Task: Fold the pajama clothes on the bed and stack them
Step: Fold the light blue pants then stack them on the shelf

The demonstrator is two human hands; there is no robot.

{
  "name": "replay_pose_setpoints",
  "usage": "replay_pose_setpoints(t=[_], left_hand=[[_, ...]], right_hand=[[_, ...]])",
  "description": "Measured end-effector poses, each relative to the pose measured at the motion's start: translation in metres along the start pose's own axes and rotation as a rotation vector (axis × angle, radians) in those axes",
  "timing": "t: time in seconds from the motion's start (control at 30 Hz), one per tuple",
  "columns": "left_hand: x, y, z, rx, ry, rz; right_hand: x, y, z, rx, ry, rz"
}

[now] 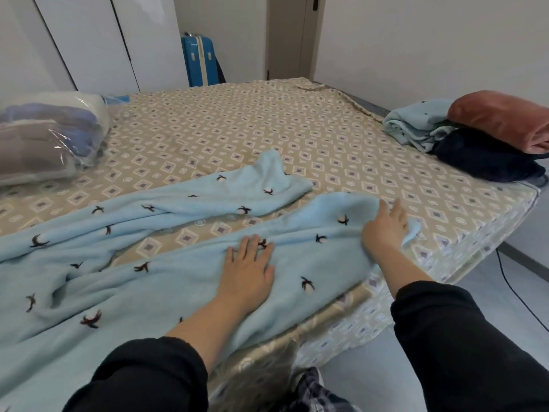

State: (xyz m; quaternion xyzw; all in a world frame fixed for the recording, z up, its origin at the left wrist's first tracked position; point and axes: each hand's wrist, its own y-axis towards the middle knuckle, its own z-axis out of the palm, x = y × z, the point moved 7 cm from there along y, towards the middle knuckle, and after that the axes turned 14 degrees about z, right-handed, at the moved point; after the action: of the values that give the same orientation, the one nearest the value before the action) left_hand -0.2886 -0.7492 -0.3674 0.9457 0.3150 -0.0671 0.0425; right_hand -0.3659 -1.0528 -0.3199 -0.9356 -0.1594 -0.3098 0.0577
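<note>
Light blue fleece pajama pants point(166, 263) with small dark bird shapes lie spread across the near side of the bed point(237, 120), legs pointing right. My left hand point(248, 270) presses flat on the nearer leg, fingers straight. My right hand point(386, 228) rests flat on that leg's cuff end near the bed's right edge. A stack of folded clothes sits at the far right corner: a light blue piece point(416, 126), a dark navy piece point(487, 157) and a rust-pink piece point(505, 121) on top.
A clear plastic bag of bedding point(50, 138) lies at the bed's left side. A blue suitcase point(200, 60) stands behind the bed by white wardrobe doors point(89, 40). The bed's right edge drops to a grey floor with a black cable point(517, 289).
</note>
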Motion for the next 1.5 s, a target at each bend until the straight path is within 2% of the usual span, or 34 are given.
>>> replay_pose_setpoints(t=[0.1, 0.2, 0.33, 0.43, 0.5, 0.6, 0.63, 0.67, 0.73, 0.8, 0.87, 0.93, 0.97, 1.0, 1.03, 1.13, 1.17, 1.2, 1.27, 1.33, 1.5], left_hand=[[0.001, -0.004, -0.001, -0.082, 0.027, -0.009], [-0.002, -0.009, -0.002, -0.131, 0.046, 0.027], [-0.003, -0.010, -0.003, -0.150, 0.043, 0.045], [-0.003, -0.010, -0.003, -0.171, 0.023, 0.054], [-0.004, -0.011, -0.005, -0.180, 0.010, 0.055], [-0.005, -0.012, -0.009, -0.224, -0.037, 0.047], [-0.004, -0.012, -0.009, -0.224, -0.043, 0.034], [-0.002, -0.012, -0.007, -0.206, -0.028, 0.018], [0.001, -0.010, -0.001, -0.159, 0.018, -0.007], [0.003, -0.009, 0.002, -0.144, 0.032, -0.018], [0.003, -0.008, 0.002, -0.145, 0.032, -0.019], [0.002, -0.009, 0.003, -0.147, 0.037, -0.021], [0.003, -0.009, 0.004, -0.145, 0.041, -0.023], [0.003, -0.009, 0.005, -0.140, 0.040, -0.024], [0.004, -0.008, 0.006, -0.133, 0.036, -0.021], [0.004, -0.007, 0.008, -0.115, 0.003, -0.012], [0.005, -0.006, 0.007, -0.111, -0.006, -0.014], [0.006, -0.006, 0.007, -0.107, -0.008, -0.018], [0.006, -0.007, 0.007, -0.099, -0.005, -0.024], [0.007, -0.007, 0.007, -0.073, -0.023, -0.027], [0.009, -0.013, 0.006, 0.156, -0.117, -0.002]], right_hand=[[0.022, 0.011, 0.017, 0.108, -0.064, -0.117], [0.036, 0.030, 0.020, 0.101, -0.170, -0.131], [0.024, 0.062, 0.026, 0.160, -0.085, 0.168], [0.029, 0.069, 0.032, 0.266, -0.164, 0.185], [0.034, 0.080, 0.024, 0.203, -0.037, 0.203], [0.033, 0.088, -0.004, -0.037, 0.387, 0.264], [0.032, 0.087, -0.002, -0.028, 0.467, 0.276], [0.031, 0.083, 0.007, 0.031, 0.452, 0.293], [0.032, 0.071, 0.024, 0.099, 0.225, 0.281], [0.047, 0.050, 0.030, 0.020, -0.007, 0.085], [0.070, 0.012, 0.041, -0.017, -0.079, -0.271], [0.079, -0.042, 0.072, 0.184, -0.219, -0.715], [0.069, -0.059, 0.087, 0.296, -0.333, -0.840], [0.057, -0.059, 0.091, 0.348, -0.424, -0.841], [0.049, -0.044, 0.087, 0.330, -0.489, -0.743], [0.034, -0.002, 0.062, 0.156, -0.655, -0.295], [0.038, -0.005, 0.060, 0.133, -0.679, -0.229], [0.047, -0.020, 0.064, 0.130, -0.664, -0.254], [0.058, -0.066, 0.081, 0.183, -0.579, -0.452], [0.044, -0.105, 0.092, 0.265, -0.521, -0.565], [0.033, -0.106, 0.086, 0.326, -0.561, -0.438]])
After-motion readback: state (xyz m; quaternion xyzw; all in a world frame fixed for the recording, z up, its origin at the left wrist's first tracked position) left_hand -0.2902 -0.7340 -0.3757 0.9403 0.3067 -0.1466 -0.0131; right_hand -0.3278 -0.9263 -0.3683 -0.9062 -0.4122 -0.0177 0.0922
